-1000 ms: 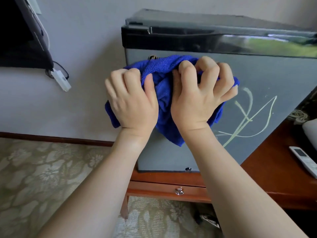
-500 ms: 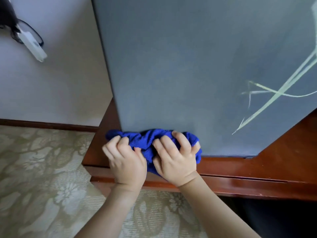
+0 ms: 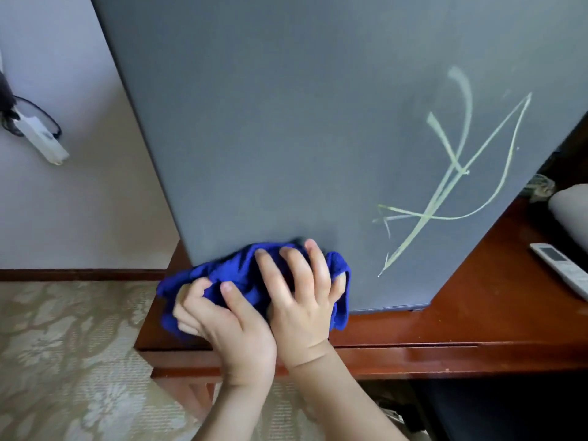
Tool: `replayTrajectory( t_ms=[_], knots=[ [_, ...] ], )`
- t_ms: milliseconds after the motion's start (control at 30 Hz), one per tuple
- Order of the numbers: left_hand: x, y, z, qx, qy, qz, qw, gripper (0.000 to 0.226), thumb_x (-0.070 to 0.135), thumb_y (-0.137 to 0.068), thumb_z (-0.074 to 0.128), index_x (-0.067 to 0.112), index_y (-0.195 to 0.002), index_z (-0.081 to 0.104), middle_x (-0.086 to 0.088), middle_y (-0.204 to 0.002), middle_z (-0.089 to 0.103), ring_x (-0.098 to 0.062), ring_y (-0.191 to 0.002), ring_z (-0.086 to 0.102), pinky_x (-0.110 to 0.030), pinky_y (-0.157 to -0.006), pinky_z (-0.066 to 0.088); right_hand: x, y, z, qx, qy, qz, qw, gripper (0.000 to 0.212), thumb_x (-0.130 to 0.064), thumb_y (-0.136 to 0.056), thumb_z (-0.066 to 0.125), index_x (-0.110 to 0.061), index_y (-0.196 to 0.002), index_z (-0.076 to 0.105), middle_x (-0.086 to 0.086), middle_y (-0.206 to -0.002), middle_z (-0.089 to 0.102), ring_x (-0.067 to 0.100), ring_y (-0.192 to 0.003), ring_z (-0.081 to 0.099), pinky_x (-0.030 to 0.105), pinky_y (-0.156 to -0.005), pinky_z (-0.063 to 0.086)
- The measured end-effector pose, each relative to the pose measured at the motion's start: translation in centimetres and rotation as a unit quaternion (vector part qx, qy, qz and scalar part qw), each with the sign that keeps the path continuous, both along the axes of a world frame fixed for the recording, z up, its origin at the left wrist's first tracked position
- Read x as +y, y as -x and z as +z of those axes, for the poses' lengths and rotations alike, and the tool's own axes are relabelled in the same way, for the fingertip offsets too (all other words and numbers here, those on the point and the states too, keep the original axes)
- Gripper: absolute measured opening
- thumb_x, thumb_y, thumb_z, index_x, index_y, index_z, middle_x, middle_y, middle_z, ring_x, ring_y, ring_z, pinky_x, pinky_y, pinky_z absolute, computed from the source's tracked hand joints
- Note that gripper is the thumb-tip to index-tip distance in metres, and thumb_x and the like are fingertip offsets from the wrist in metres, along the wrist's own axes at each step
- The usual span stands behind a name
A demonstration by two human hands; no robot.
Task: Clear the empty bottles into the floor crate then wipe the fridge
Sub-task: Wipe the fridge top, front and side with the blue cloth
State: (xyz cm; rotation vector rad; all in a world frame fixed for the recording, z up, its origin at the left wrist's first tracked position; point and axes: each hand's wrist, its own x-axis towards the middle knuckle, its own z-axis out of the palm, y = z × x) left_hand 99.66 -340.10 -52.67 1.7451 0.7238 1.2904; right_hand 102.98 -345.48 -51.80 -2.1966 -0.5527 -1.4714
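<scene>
Hotel-like room, mini fridge [image 3: 286, 122], wooden desk [image 3: 477, 329], patterned carpet [image 3: 63, 361]

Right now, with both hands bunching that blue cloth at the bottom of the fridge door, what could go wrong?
1. The blue cloth is wadded up under the left hand and right hand, so little of it may touch the fridge door, and wiping could be patchy.
2. The cloth sits at the door's lower left; the pale green streaks farther right might be missed.
3. A wide sweep right could perhaps knock the white remote on the wooden cabinet.
</scene>
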Motion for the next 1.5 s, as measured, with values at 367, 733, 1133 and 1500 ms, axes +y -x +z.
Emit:
replayTrajectory(
  t_ms=[367, 733, 1133, 1500],
  knots=[
    [-1.5, -3.0, 21.7, -0.120, -0.181, -0.011, 0.976, 0.051, 0.017, -0.096, 0.042, -0.012, -0.138, 0.041, -0.029, -0.148, 0.036, -0.052, -0.138, 0.024, -0.052, -0.119, 0.013, -2.5, -2.7, 24.5, -0.061, -0.179, 0.191, 0.963, 0.034, -0.004, -0.093, 0.042, 0.002, -0.087, 0.075, 0.006, -0.087, 0.058, 0.018, -0.083, 0.049, 0.017, -0.086, 0.031],
    [-1.2, -4.9, 18.7, -0.011, -0.368, 0.029, 0.929, 0.064, 0.038, -0.102, 0.015, -0.005, -0.150, 0.021, -0.025, -0.156, 0.034, -0.051, -0.144, 0.022, -0.069, -0.113, 0.008, -3.5, -5.2, 20.9, -0.208, -0.086, 0.100, 0.969, 0.054, -0.025, -0.108, 0.022, 0.000, -0.119, 0.068, 0.018, -0.111, 0.072, 0.035, -0.123, 0.053, 0.047, -0.076, 0.052],
    [-3.5, -4.3, -3.9, 0.057, -0.368, -0.012, 0.928, 0.063, 0.039, -0.105, 0.015, 0.016, -0.157, -0.014, 0.007, -0.166, -0.018, -0.024, -0.151, -0.020, -0.047, -0.118, -0.016, -7.7, -5.4, -2.3, -0.112, 0.074, 0.051, 0.990, 0.052, -0.032, -0.105, 0.028, -0.020, -0.155, 0.027, -0.002, -0.152, 0.033, 0.017, -0.153, 0.013, 0.039, -0.085, 0.036],
    [-7.3, -3.6, -10.5, 0.179, -0.312, -0.053, 0.931, 0.057, 0.044, -0.105, 0.007, 0.008, -0.149, 0.006, 0.000, -0.165, -0.023, -0.031, -0.150, -0.025, -0.052, -0.117, -0.013, -10.8, -4.5, -8.8, -0.010, 0.112, 0.061, 0.992, 0.037, -0.034, -0.107, 0.029, -0.021, -0.141, 0.030, -0.001, -0.158, 0.019, 0.021, -0.135, 0.024, 0.036, -0.082, 0.038]
  ],
)
